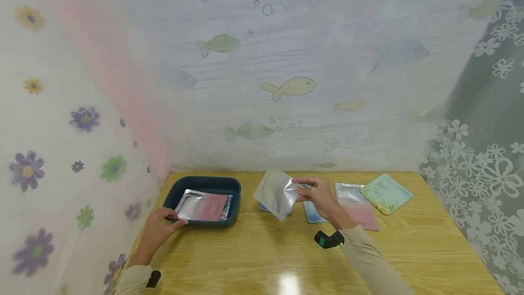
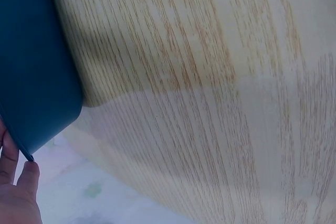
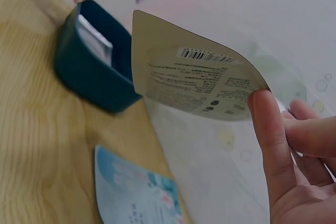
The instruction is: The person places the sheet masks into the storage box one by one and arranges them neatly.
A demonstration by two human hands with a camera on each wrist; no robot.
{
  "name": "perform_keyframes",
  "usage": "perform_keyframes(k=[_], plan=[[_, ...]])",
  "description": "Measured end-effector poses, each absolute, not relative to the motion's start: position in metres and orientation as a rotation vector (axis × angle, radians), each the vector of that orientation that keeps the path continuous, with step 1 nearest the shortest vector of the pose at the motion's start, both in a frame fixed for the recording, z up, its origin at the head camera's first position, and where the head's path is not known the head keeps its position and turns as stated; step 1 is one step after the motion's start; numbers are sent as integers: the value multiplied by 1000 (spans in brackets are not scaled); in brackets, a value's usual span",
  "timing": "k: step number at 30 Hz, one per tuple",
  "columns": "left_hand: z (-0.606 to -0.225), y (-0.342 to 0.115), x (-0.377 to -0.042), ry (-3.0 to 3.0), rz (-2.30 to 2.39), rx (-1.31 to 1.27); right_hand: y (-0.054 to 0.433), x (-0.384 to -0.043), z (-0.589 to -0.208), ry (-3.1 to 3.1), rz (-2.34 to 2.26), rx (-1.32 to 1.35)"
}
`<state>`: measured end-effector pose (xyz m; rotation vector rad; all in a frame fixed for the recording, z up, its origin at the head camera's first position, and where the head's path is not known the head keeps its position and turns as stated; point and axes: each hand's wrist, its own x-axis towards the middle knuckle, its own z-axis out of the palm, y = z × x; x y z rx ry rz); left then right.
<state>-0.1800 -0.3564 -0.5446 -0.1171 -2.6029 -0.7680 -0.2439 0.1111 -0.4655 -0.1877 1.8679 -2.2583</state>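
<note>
My right hand (image 1: 321, 197) pinches one corner of a silvery face mask sachet (image 1: 275, 193), held up above the table. In the right wrist view, the printed back of this sachet (image 3: 184, 85) shows a barcode, with the thumb and fingers at its edge. To the left stands a dark teal plastic bin (image 1: 213, 179). My left hand (image 1: 157, 231) grips the bin's near left corner, thumb and fingers at the rim, as the left wrist view also shows. Inside the bin lie sachets, a pink and silver sachet (image 1: 206, 206) on top.
A blue sachet (image 1: 264, 208) lies partly hidden under the held one. Farther right are another blue sachet (image 1: 313, 213), a pink and silver sachet (image 1: 356, 204) and a green sachet (image 1: 386, 193) overlapping it. The wooden table (image 1: 229, 258) meets patterned fabric at the back and sides.
</note>
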Motion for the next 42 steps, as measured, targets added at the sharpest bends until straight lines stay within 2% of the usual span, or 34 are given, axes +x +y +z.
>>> perform_keyframes(k=[26,42], plan=[[-542,-355,-176,-2574,-775,-173,38,-265,-451,1755,-2173,-352],[-549,-359,-180,-2551,-775,-181,-47,-279,-459,1653,-2137,-405]])
